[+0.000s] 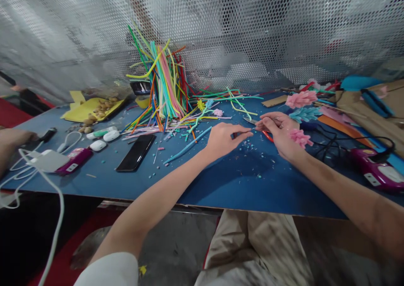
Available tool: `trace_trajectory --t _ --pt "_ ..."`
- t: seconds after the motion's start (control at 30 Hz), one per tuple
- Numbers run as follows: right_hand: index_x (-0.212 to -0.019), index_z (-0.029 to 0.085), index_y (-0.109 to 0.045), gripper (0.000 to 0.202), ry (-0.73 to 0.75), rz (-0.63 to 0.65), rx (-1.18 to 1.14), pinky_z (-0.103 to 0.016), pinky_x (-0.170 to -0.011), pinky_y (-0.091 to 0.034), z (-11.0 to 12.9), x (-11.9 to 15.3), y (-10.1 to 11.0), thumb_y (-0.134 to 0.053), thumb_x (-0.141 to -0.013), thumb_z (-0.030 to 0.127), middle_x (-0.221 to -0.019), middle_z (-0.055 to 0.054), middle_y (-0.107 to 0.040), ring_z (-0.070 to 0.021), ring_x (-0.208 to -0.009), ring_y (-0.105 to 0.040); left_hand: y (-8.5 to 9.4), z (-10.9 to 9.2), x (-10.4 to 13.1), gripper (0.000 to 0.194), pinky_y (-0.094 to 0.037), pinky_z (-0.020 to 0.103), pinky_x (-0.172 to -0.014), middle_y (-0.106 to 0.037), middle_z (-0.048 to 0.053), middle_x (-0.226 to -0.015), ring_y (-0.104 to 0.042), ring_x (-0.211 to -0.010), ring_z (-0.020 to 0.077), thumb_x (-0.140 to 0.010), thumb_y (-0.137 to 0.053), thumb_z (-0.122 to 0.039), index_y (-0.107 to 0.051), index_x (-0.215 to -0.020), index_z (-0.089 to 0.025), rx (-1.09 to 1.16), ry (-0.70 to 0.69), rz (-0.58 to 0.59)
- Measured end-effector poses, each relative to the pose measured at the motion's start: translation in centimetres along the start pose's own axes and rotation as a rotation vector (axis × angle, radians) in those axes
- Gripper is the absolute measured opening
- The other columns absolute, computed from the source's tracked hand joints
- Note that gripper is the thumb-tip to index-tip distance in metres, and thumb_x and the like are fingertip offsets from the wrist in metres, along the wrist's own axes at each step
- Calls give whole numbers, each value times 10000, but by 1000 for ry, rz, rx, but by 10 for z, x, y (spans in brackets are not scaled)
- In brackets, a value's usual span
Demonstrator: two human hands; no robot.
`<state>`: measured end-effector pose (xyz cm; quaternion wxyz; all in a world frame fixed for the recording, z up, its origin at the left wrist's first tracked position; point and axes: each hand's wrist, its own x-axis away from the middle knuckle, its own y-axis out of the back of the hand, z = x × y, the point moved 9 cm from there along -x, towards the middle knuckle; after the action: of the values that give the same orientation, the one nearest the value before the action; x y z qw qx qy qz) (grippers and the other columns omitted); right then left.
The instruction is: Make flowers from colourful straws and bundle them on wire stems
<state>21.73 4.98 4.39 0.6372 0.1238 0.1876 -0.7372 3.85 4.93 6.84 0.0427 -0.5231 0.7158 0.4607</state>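
My left hand (227,138) is closed in a pinch, its fingertips on a thin strand (253,128) too fine to name surely. Facing it, my right hand (280,131) has its thumb and fingers pressed together around the strand's other end. A pointed metal blade (250,120) and a red-orange handle (268,135) show beside my right fingers; whether that hand holds them I cannot tell. Close to my left wrist lies a light-blue pipe cleaner (187,146). Pink fuzzy flowers (300,138) and a blue one (305,114) are by my right hand.
A tall bundle of coloured pipe cleaners (166,84) stands against the perforated metal panel (252,33). A black phone (135,153), white cables (31,168) and a purple power strip (75,160) lie left. Another person's hand (14,143) is at far left. Fuzz scraps litter the blue table (217,189).
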Motion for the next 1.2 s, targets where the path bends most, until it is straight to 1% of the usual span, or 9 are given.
trace_trajectory --t 0.13,0.2,0.27,0.4,0.53,0.7,0.77,0.9,1.2 --pt "-925 259 -727 199 66 -1 19 -391 -811 -634 11 2 1 -761 -854 441 -819 -19 -782 -210 -769 -765 -30 32 6 488 -496 274 -693 -781 82 -948 -634 -679 117 -869 -638 -646 -788 -1005 -202 679 447 267" --pt "-915 273 -734 186 76 17 34 -387 -814 -635 13 2 -1 -762 -850 446 -835 -16 -786 -209 -771 -765 -42 40 13 489 -493 258 -664 -776 82 -934 -615 -650 98 -820 -696 -648 -787 -993 -200 829 603 370" --pt "-908 281 -737 172 54 18 36 -383 -802 -637 12 1 -1 -769 -844 438 -836 -14 -785 -203 -756 -762 -43 45 13 477 -471 242 -620 -773 76 -905 -589 -617 85 -807 -715 -638 -789 -969 -196 819 619 371" --pt "-892 268 -739 176 -41 -77 -13 -362 -749 -640 -3 -6 10 -809 -804 403 -825 -14 -781 -184 -700 -741 -16 49 -1 490 -434 243 -556 -759 58 -804 -537 -556 87 -879 -629 -631 -781 -908 -166 497 392 123" --pt "-864 265 -731 185 -173 -123 -105 -308 -688 -621 -23 -5 16 -823 -783 403 -869 -17 -774 -148 -682 -702 10 40 -6 410 -457 236 -589 -750 33 -825 -568 -605 96 -925 -612 -558 -745 -989 -175 205 167 -117" --pt "-840 257 -736 206 -251 -128 -163 -275 -657 -592 -32 1 15 -848 -753 408 -885 -14 -765 -122 -661 -659 23 5 -1 354 -506 315 -873 -747 51 -1076 -647 -890 148 -923 -660 -489 -701 -1137 -210 -212 -158 -261" --pt "-829 266 -742 182 -271 -136 -160 -272 -660 -590 -33 2 15 -840 -759 403 -880 -10 -765 -120 -651 -652 21 -8 1 303 -462 361 -964 -746 39 -1112 -646 -1025 183 -912 -681 -473 -724 -1113 -249 -388 -280 -261" --pt "-834 274 -749 141 -313 -120 -188 -252 -686 -585 -33 4 11 -835 -770 367 -877 -3 -765 -109 -670 -661 11 -16 4 177 -427 363 -942 -767 -7 -1064 -645 -1035 180 -949 -651 -391 -751 -1077 -321 -587 -422 -177" --pt "-866 266 -735 190 -303 -85 -200 -323 -799 -615 -32 4 8 -828 -788 412 -876 -11 -766 -147 -765 -706 11 -21 9 222 -435 363 -920 -757 -29 -1147 -621 -1019 189 -945 -660 -332 -739 -1152 -349 -706 -533 -227"
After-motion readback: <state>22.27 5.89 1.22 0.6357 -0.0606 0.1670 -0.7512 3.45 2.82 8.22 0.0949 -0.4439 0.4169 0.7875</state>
